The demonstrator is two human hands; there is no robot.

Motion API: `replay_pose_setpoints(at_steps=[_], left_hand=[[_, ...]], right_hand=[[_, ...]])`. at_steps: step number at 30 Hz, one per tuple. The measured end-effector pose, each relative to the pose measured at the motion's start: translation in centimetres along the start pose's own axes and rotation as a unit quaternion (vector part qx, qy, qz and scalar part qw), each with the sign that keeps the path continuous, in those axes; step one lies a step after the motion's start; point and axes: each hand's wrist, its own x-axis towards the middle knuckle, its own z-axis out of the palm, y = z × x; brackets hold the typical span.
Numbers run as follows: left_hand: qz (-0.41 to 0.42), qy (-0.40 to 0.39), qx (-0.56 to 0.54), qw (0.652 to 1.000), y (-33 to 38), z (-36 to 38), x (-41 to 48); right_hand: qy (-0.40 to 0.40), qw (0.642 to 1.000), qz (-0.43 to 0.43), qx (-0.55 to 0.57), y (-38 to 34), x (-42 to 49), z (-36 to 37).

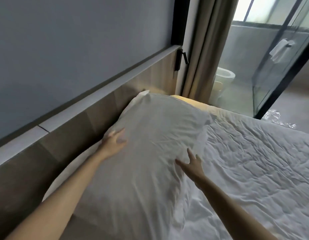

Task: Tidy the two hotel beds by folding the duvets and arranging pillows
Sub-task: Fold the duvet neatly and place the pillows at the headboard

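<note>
A large white pillow (157, 129) lies along the head of the bed, against the wooden headboard (77, 129). My left hand (114, 140) rests open on the pillow's left side, near the headboard, blurred by motion. My right hand (191, 163) has its fingers spread straight over the pillow's right edge. A wrinkled white duvet (254, 161) covers the bed to the right of the pillow. A second white pillow (67, 172) shows partly below my left forearm, mostly hidden.
A grey wall rises above the headboard. Beige curtains (204, 49) hang past the bed's far corner beside a black wall lamp (180, 59). Behind glass panels (280, 75) lies a bathroom with a toilet (223, 77) and a hanging white towel (280, 50).
</note>
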Motion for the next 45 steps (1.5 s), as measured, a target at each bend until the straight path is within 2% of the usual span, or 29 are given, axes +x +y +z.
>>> replay_pose_setpoints(at_steps=[2,4,6,8,10,12,15,23,28,33,36,41,45], left_hand=[[0.006,-0.057,0.088,0.994,0.1,2.8,-0.2],[0.007,-0.092,0.121,0.988,0.8,4.6,-0.7],[0.013,-0.082,0.122,0.989,1.3,5.6,-0.8],[0.019,-0.058,0.124,0.99,1.6,6.0,-0.6],[0.014,-0.039,0.121,0.992,1.8,6.7,0.1],[0.01,-0.01,0.125,0.992,1.9,7.5,0.8],[0.016,0.024,0.136,0.99,1.6,8.6,2.5],[0.007,0.028,0.128,0.991,0.2,10.7,7.6],[0.03,0.042,0.138,0.989,0.1,11.0,6.3],[0.072,0.14,0.143,0.977,-1.2,11.4,2.2],[0.063,0.145,0.154,0.975,-2.8,11.8,-0.3],[0.031,0.095,0.17,0.98,-3.7,11.7,-3.7],[0.004,0.082,0.149,0.985,-3.7,11.7,-7.4]], right_hand=[[-0.013,0.997,-0.032,-0.07,0.1,0.7,0.5],[-0.005,0.985,-0.093,-0.146,-0.9,1.5,0.9],[0.016,0.963,-0.168,-0.211,-2.4,2.6,1.6],[0.02,0.944,-0.205,-0.257,-3.9,3.9,2.5],[-0.007,0.934,-0.198,-0.297,-4.4,5.9,3.6],[-0.045,0.935,-0.143,-0.321,-3.9,8.2,4.7],[-0.04,0.95,-0.074,-0.3,-3.4,11.6,5.4],[-0.055,0.954,-0.042,-0.291,-2.2,17.3,6.4],[-0.038,0.947,-0.069,-0.31,-2.2,15.6,5.5],[-0.034,0.887,-0.252,-0.386,-0.7,10.7,6.4],[-0.05,0.887,-0.25,-0.386,0.9,8.9,7.1],[-0.09,0.885,-0.235,-0.391,2.5,6.1,6.3],[-0.144,0.856,-0.253,-0.428,3.5,2.8,4.3]])
